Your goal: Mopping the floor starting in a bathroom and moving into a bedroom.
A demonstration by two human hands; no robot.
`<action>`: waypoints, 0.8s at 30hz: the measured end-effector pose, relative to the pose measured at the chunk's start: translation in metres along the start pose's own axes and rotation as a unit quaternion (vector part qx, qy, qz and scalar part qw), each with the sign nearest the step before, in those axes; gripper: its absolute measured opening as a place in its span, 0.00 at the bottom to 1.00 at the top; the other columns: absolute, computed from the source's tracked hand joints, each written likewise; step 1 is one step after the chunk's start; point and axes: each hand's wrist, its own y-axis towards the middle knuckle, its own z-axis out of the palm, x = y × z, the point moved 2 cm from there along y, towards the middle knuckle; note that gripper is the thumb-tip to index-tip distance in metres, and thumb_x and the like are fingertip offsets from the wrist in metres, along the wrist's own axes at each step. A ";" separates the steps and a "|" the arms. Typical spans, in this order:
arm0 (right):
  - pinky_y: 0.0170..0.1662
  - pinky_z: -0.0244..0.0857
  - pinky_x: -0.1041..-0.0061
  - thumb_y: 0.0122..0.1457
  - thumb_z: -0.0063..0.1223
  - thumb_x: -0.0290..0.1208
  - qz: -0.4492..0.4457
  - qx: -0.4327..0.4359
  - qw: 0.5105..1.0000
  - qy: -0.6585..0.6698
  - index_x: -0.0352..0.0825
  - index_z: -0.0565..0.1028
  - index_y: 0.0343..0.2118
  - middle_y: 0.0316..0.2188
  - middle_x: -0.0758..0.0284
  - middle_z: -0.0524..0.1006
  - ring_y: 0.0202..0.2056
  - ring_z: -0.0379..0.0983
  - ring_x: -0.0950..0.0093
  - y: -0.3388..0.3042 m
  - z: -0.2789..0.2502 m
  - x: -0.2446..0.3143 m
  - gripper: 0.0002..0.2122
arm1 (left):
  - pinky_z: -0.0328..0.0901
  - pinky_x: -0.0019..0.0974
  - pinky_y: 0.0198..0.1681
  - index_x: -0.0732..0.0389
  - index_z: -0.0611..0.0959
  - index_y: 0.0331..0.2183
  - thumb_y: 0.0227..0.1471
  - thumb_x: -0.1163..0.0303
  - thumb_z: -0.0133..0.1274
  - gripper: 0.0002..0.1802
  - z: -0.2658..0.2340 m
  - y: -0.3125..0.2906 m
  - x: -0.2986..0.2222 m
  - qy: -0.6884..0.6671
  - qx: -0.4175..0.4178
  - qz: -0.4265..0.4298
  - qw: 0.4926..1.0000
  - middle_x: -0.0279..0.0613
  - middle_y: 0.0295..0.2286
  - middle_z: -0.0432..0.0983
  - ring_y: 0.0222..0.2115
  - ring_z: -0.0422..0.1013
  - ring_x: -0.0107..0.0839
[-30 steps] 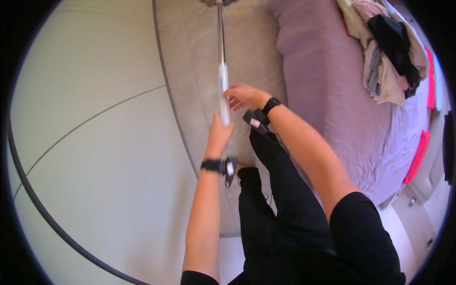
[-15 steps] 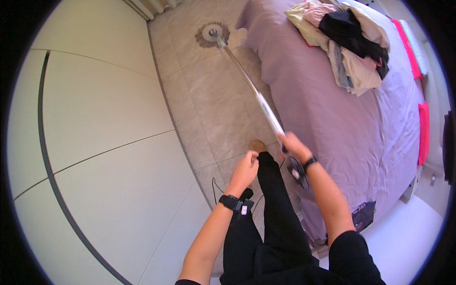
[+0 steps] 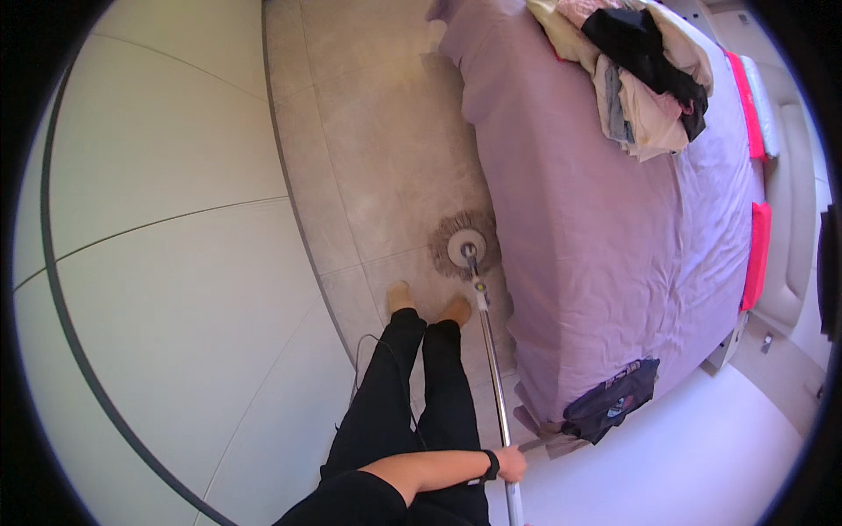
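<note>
My left hand (image 3: 511, 463) is wrapped round the metal pole of a mop (image 3: 493, 364) near the lower edge, a dark band on its wrist. The pole slants up to a round white mop head (image 3: 467, 249) ringed by grey-brown strands. This head lies flat on the tiled floor (image 3: 395, 175), close to the bed's draped edge and just ahead of my feet. My right hand is out of the picture.
A bed with a purple cover (image 3: 579, 228) fills the right side. Folded clothes (image 3: 645, 83) are piled on it, and a dark garment (image 3: 611, 401) hangs at its near corner. White cabinet panels (image 3: 167, 175) line the left. A thin dark cable (image 3: 357, 368) loops beside my legs.
The mop head has come back from far up the floor to near my feet. My left hand has crossed right onto the pole, and my right hand has left the picture.
</note>
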 end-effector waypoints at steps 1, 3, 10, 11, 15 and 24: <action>0.20 0.55 0.79 0.56 0.45 0.38 0.059 -0.059 0.994 0.072 0.35 0.72 0.27 0.18 0.68 0.68 0.16 0.60 0.77 -0.013 0.003 -0.016 0.11 | 0.61 0.47 0.37 0.57 0.83 0.22 0.40 0.62 0.46 0.13 0.026 0.006 -0.002 0.022 0.018 0.018 0.999 0.44 0.25 0.78 0.29 0.73 0.42; 0.23 0.60 0.75 0.55 0.45 0.36 0.081 -0.145 0.981 0.104 0.34 0.72 0.34 0.22 0.64 0.68 0.19 0.64 0.72 -0.015 -0.008 -0.066 0.10 | 0.61 0.45 0.36 0.55 0.83 0.21 0.40 0.64 0.48 0.11 0.045 0.011 -0.011 0.045 0.026 0.013 0.999 0.41 0.24 0.78 0.28 0.74 0.40; 0.22 0.61 0.76 0.57 0.41 0.37 -0.026 -0.120 0.989 0.085 0.32 0.69 0.29 0.19 0.67 0.67 0.19 0.64 0.75 0.037 0.028 -0.056 0.12 | 0.60 0.47 0.37 0.52 0.83 0.18 0.39 0.67 0.49 0.08 0.014 0.006 0.046 0.140 -0.064 -0.016 0.988 0.37 0.21 0.77 0.27 0.73 0.38; 0.22 0.61 0.76 0.57 0.42 0.36 -0.049 -0.094 0.990 0.092 0.32 0.69 0.30 0.20 0.67 0.67 0.20 0.64 0.76 0.065 0.039 -0.034 0.11 | 0.60 0.44 0.36 0.52 0.82 0.17 0.38 0.67 0.49 0.07 -0.004 0.007 0.067 0.139 -0.091 -0.043 0.985 0.37 0.21 0.77 0.26 0.72 0.37; 0.23 0.61 0.77 0.55 0.45 0.34 -0.161 0.031 0.983 0.080 0.32 0.68 0.36 0.22 0.69 0.68 0.21 0.64 0.78 0.173 0.108 0.084 0.11 | 0.59 0.45 0.38 0.54 0.82 0.21 0.39 0.67 0.49 0.08 -0.148 -0.021 0.141 0.254 -0.260 -0.125 0.923 0.43 0.26 0.75 0.31 0.69 0.40; 0.22 0.61 0.78 0.52 0.52 0.33 -0.323 0.309 0.893 0.058 0.31 0.67 0.46 0.25 0.71 0.70 0.23 0.65 0.81 0.275 0.266 0.364 0.19 | 0.51 0.50 0.55 0.51 0.66 0.53 0.46 0.68 0.47 0.29 -0.350 -0.106 0.218 0.390 -0.230 -0.333 0.827 0.53 0.57 0.50 0.57 0.49 0.48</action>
